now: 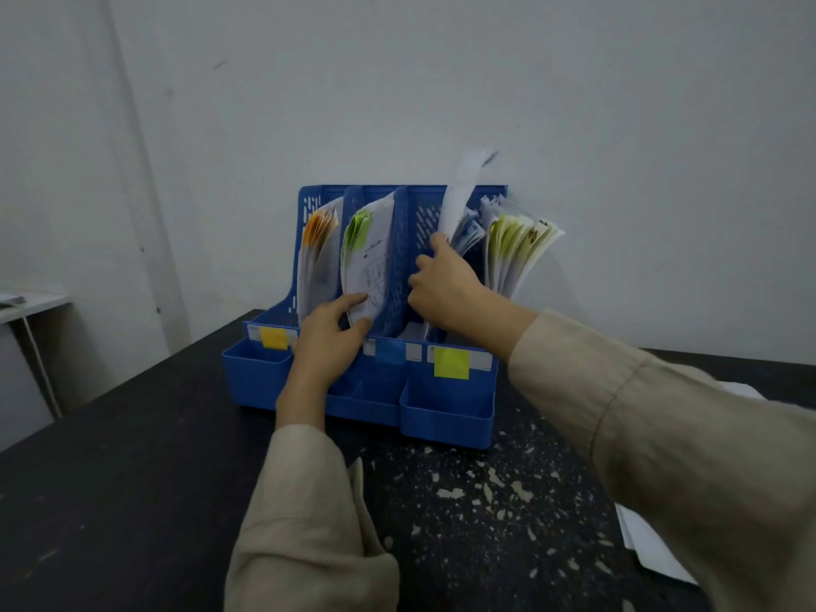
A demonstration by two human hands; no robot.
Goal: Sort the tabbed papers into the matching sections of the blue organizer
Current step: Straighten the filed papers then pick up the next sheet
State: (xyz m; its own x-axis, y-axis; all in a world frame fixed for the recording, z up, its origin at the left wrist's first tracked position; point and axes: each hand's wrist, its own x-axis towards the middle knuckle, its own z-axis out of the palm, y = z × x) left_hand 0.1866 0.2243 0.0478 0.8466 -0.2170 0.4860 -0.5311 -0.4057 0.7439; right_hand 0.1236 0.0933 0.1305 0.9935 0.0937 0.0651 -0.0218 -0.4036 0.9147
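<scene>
The blue organizer stands at the table's far edge against the wall. Its sections hold orange-tabbed papers, green-tabbed papers, blue-tabbed papers and yellow-green-tabbed papers. Coloured labels on the front include orange, blue and yellow. My right hand grips a white sheet that sticks up, blurred, over the third section. My left hand pinches the lower edge of the green-tabbed papers between thumb and fingers.
The black tabletop has worn, speckled patches in front of the organizer. White papers lie at the right edge, partly under my right sleeve. A white shelf stands at the far left beside the wall.
</scene>
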